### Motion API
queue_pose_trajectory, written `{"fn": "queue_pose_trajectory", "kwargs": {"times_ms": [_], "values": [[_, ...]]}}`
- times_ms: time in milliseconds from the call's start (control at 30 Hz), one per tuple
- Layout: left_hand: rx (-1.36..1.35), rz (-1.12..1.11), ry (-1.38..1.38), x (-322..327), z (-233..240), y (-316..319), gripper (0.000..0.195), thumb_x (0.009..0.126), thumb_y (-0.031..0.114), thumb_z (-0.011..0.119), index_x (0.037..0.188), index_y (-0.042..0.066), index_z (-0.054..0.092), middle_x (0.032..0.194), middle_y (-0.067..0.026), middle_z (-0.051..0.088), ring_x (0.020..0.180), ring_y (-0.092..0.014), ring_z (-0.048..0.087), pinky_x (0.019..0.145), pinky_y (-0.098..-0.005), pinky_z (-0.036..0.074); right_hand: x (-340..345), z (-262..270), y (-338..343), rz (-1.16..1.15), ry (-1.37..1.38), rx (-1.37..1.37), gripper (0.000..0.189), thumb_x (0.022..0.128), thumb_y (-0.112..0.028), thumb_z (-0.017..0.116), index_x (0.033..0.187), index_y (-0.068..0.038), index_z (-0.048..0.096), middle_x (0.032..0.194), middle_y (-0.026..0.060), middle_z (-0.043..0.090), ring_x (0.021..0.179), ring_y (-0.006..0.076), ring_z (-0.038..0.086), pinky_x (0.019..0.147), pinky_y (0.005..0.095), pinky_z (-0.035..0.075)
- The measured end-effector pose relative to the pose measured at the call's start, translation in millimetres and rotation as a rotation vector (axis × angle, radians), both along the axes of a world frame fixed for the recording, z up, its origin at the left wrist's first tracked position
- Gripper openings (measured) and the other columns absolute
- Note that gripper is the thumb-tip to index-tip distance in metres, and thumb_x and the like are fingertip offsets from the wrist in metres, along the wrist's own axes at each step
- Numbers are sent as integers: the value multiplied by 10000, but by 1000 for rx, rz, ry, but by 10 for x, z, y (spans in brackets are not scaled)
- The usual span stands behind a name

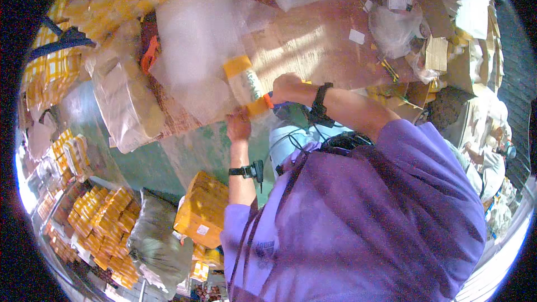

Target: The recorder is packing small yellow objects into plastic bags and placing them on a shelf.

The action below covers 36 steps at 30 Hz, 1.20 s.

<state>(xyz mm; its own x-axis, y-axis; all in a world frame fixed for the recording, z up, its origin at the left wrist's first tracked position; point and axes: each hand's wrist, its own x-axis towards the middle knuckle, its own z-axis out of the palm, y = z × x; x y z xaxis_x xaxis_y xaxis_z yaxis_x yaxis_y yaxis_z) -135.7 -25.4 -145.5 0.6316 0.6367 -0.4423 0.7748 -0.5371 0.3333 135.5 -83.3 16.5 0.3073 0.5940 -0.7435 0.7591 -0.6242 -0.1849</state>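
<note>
A small box (251, 84) with orange-yellow tape across its ends and dark writing lies at the edge of the work table. My left hand (239, 123) is at its near left corner, fingers bent against the taped end. My right hand (286, 88) is closed around a tape dispenser with an orange edge (267, 101) and a blue part, at the box's right side. A strip of yellow tape (257, 108) spans between the hands. Blur hides my exact finger contact. Both wrists wear black straps with devices.
A plastic-wrapped carton (126, 105) lies left on the table, near white foam-like sheeting (197, 29) and an orange-handled tool (149, 54). Plastic bags (394, 29) and open cartons lie right. A taped carton (203, 209) and a grey sack (157, 235) stand below left. Another person (488, 167) is at far right.
</note>
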Motion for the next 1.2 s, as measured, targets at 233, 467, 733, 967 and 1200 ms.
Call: {"fn": "queue_pose_trajectory", "kwargs": {"times_ms": [233,467,733,967,1200], "values": [[280,398,-292,1256,864,-348,938,853,506,630,1455,-93,231,1368,-345,411,1222,-477,452,997,-532,404,-12,159,-93,46,-15,-29,506,673,-519,690,872,-58,752,895,173,718,851,316,702,734,417,549],[405,326,-252,1407,968,-510,1033,791,545,689,1463,-86,224,1353,-321,424,1204,-464,458,1022,-511,392,-144,66,-275,-64,-229,84,444,837,-450,569,945,-52,733,967,169,707,910,297,694,793,410,537],[282,340,-304,1334,884,-417,1014,795,559,664,1443,-104,253,1367,-325,403,1260,-443,422,1033,-498,391,-244,-112,-236,-105,-347,39,377,855,-412,584,974,-86,731,997,122,711,948,256,688,780,384,528],[354,266,-193,1336,848,-364,1022,773,557,690,1426,-110,272,1401,-305,390,1272,-443,413,1070,-500,363,-356,-187,-223,-9,-541,-27,180,822,-275,653,934,-171,748,969,75,722,934,225,693,752,384,533],[283,345,-403,1139,662,-293,981,813,515,683,1419,-127,257,1411,-309,369,1293,-436,394,1085,-507,341,-258,-20,56,-162,-391,-163,230,835,-265,645,1011,-135,716,985,103,696,919,251,686,755,437,530]]}}
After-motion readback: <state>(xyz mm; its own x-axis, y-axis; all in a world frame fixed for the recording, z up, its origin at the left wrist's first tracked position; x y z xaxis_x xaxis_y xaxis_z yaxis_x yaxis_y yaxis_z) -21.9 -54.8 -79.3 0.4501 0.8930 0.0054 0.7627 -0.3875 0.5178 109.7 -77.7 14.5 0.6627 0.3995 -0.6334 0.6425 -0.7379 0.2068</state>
